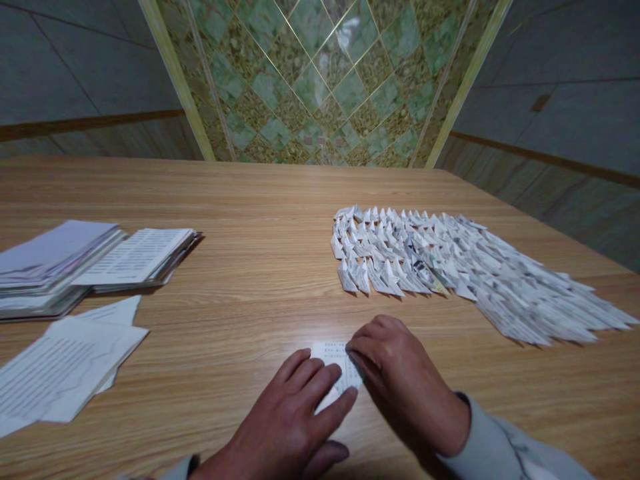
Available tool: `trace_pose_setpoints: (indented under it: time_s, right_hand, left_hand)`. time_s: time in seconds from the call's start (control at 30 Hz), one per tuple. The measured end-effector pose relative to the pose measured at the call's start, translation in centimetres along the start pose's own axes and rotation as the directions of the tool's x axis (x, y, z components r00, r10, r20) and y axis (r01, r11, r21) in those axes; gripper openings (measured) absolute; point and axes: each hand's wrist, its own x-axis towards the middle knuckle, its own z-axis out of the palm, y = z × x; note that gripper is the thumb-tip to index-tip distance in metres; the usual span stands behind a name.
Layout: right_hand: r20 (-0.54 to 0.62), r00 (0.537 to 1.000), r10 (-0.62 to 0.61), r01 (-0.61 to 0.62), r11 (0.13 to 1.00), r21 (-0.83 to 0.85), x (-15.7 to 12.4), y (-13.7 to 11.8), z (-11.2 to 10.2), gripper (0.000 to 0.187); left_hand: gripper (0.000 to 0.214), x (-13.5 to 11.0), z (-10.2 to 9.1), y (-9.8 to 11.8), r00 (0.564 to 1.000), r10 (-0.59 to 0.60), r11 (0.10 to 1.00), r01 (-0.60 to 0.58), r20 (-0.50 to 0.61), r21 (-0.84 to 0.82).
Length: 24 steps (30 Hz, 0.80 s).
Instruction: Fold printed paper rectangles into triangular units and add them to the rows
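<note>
Paper [330, 351]: one, printed, on table [260, 267], between hands, touching both | left hand [295, 408]: fingers spread over its left side | right hand [403, 363]: fingertips pinched at its right edge | long axis: cannot tell, partly covered

The foreground is filled by a wood-grained table [260, 200], its far edge set before a tiled wall [313, 87]. Green and mottled brown diamonds are divided there by thin gold lines, and a pale reflection [349, 32] is caught near the top. The tiling is flanked by yellowish trim [176, 80] and grey panelling [595, 120], which is crossed on both sides by a brown band [550, 157].
</note>
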Motion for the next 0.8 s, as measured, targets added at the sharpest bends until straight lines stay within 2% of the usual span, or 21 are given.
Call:
trace_pose_setpoints:
  time_s: [0.23,0.4,0.6,0.8]
  right_hand:
    - [-0.013,0.994,0.108,-0.109,0.991,-0.074,-0.3,0.2,-0.1,0.004]
    - [-0.036,0.995,0.092,-0.095,0.992,-0.084,-0.5,0.4,0.1,0.004]
    - [-0.062,0.995,0.075,-0.078,0.996,-0.052,-0.5,0.2,0.0,0.008]
    - [-0.080,0.994,0.071,-0.064,0.994,0.094,-0.3,0.7,1.1,0.010]
  left_hand:
    - [0.037,0.1,-0.2,-0.1,1.000,-0.024,1.000,0.024,-0.005,-0.020]
    - [0.036,0.0,0.0,0.0,1.000,-0.030,0.999,0.030,0.002,-0.014]
    - [0.036,0.1,-0.1,0.2,0.999,-0.032,0.999,0.032,0.020,-0.012]
    - [0.032,0.1,-0.2,0.2,1.000,-0.029,0.999,0.029,0.005,-0.016]
